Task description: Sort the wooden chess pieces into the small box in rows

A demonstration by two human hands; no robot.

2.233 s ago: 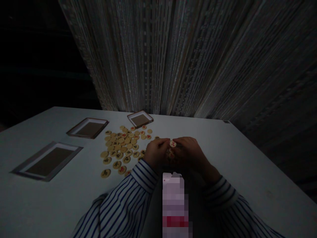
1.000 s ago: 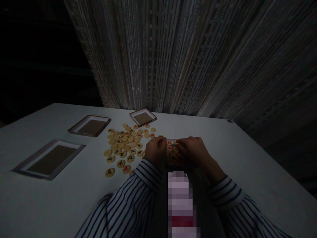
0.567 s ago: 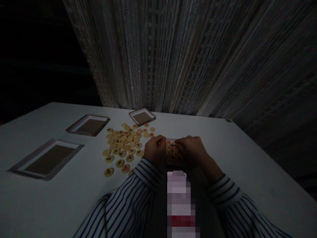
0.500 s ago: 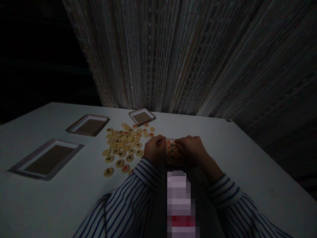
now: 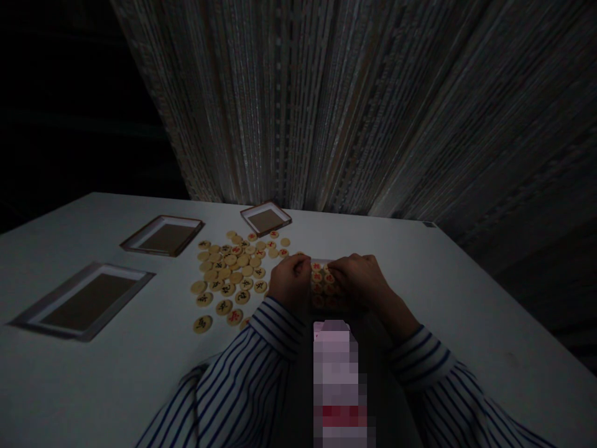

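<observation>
Between my hands lies a small box (image 5: 321, 261) with round pieces marked in red set in rows. My left hand (image 5: 290, 280) is curled at the box's left side, its fingers closed; what they hold, if anything, is hidden. My right hand (image 5: 357, 277) reaches over the right part of the box, fingertips pinched together at a piece near the far edge. Its lower fingers are in shadow. Many round wooden pieces (image 5: 236, 261), some with black or red characters and some blank, lie loose to the left of my left hand.
Three open, shallow trays stand on the white table (image 5: 153, 379): one at the left (image 5: 88, 302), one behind it (image 5: 163, 236) and one near the far edge (image 5: 265, 219). A string curtain (image 5: 298, 112) hangs behind. A pixelated patch (image 5: 340, 379) covers the area below my hands.
The view has shifted very slightly, so the trays and loose pieces appear a little further left. Both hands keep nearly the same pose at the box.
</observation>
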